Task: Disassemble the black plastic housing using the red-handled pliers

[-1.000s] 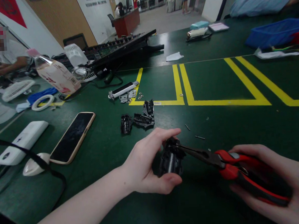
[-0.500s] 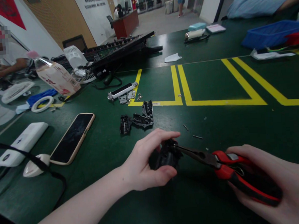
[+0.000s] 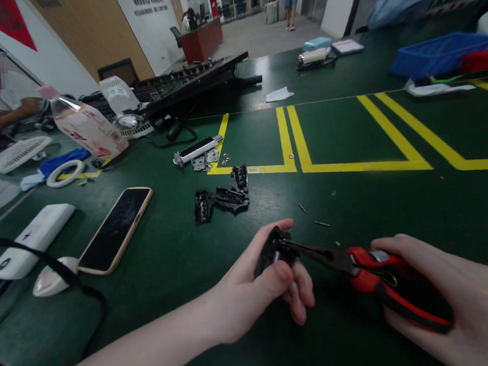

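A small black plastic part [image 3: 269, 249] is gripped between the thumb and fingers of my left hand [image 3: 255, 285], above the green table. My right hand [image 3: 452, 296] is wrapped round the red-and-black handles of needle-nose pliers [image 3: 361, 267]. Their jaw tips meet the upper right side of the black part; whether they pinch something there is too small to tell. Beyond my left hand lie several black plastic pieces [image 3: 231, 198]. Two thin metal pins [image 3: 322, 223] rest on the table past the pliers.
A phone [image 3: 116, 231], a white power bank [image 3: 31, 242] and a black cable are at left. Farther back are a leaning bottle [image 3: 87, 127], a white-and-black bar [image 3: 197, 150], small metal bits and a large black panel [image 3: 203, 82]. A blue basket [image 3: 439, 55] stands far right, near another person's sleeve.
My left hand has turned, so its lower fingers now show below the black part, and the part is tilted differently. The pliers remain at it, nearly in the same place.
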{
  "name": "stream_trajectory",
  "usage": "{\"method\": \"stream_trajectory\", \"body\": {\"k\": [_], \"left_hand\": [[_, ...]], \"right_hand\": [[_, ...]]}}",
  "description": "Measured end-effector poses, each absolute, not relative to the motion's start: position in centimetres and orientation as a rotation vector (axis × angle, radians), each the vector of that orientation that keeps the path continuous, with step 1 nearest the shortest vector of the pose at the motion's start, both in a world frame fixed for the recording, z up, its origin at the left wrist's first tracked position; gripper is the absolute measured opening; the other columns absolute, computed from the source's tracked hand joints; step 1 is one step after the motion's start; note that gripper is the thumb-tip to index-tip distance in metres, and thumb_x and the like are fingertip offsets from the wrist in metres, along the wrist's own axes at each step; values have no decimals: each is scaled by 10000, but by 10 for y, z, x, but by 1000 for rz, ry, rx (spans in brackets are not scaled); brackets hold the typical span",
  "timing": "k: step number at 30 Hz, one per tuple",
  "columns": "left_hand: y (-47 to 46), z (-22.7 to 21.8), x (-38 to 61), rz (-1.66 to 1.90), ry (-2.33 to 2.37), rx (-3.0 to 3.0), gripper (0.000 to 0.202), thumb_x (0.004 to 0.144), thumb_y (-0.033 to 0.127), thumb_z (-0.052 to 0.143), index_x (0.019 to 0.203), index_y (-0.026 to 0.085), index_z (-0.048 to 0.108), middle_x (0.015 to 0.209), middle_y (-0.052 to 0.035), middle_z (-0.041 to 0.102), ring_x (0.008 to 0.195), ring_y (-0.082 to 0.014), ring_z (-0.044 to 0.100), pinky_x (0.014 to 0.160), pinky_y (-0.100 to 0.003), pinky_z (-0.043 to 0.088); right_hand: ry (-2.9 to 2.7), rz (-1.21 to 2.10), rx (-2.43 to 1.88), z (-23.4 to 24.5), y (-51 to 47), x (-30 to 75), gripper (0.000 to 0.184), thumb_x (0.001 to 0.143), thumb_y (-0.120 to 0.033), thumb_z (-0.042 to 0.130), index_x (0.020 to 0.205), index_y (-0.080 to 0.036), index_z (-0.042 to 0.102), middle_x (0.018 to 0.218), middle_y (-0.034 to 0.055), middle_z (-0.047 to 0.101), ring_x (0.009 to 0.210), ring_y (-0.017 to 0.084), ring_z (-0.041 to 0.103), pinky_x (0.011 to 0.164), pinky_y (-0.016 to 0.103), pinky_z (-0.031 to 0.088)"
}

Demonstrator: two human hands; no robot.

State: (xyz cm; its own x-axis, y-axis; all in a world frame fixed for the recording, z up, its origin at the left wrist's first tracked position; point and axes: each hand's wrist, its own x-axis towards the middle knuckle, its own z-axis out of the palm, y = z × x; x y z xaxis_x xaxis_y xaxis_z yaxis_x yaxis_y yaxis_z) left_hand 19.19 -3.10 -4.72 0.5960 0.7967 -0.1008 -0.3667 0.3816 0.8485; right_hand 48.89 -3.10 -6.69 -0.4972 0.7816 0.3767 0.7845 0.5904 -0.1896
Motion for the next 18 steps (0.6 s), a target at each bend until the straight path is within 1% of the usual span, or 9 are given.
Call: {"method": "stream_trajectory", "body": {"k": [2,3,5,7,10,13,15,18], "left_hand": [[-29,-42,192,713,597,851,1023,884,545,822,1613,156,219,805,1,661,619,-126,629,628,-265,513],[-28,-39,191,681,630,835,1021,881,489,845,1616,157,218,788,19,650,594,-109,609,609,-249,503],[-27,-35,191,632,666,816,969,889,411,853,1608,162,255,771,44,628,555,-79,571,581,-228,494],[-26,-35,190,614,652,811,899,901,394,839,1587,164,305,763,54,613,532,-64,549,569,-223,494],[-27,-36,190,605,656,845,789,915,371,822,1540,170,383,782,43,614,569,-69,569,580,-223,498],[-29,-35,189,615,670,921,665,927,337,808,1468,171,457,812,24,619,643,-84,591,606,-219,491],[-30,-33,190,630,674,964,614,938,321,795,1439,174,472,822,17,619,674,-89,594,634,-223,491],[-31,-30,190,646,705,1012,606,932,288,799,1423,184,459,840,15,616,715,-101,600,689,-242,500]], "right_hand": [[-2407,-53,-1245,-68,-30,492,534,766,-408,635,1284,-335,524,912,-1,758,628,241,740,490,315,568],[-2406,-80,-1243,-69,-30,493,549,769,-421,631,1301,-336,525,927,8,760,637,256,742,491,333,566],[-2407,-135,-1240,-70,-28,495,567,774,-435,623,1325,-336,531,968,22,769,673,281,752,513,363,574],[-2413,-162,-1237,-71,-27,496,560,778,-433,619,1322,-330,539,975,24,771,692,283,756,535,368,584],[-2437,-130,-1239,-71,-29,496,542,773,-417,624,1303,-331,543,949,19,774,699,277,761,541,357,591],[-2446,-64,-1234,-72,-33,496,583,755,-400,626,1328,-356,530,968,17,793,732,294,777,555,367,612],[-2445,-44,-1222,-71,-36,495,633,758,-389,613,1381,-371,505,997,12,805,747,293,786,571,372,633],[-2453,-64,-1201,-70,-39,495,689,766,-381,589,1443,-380,465,1022,11,811,767,289,794,586,374,654]]}}
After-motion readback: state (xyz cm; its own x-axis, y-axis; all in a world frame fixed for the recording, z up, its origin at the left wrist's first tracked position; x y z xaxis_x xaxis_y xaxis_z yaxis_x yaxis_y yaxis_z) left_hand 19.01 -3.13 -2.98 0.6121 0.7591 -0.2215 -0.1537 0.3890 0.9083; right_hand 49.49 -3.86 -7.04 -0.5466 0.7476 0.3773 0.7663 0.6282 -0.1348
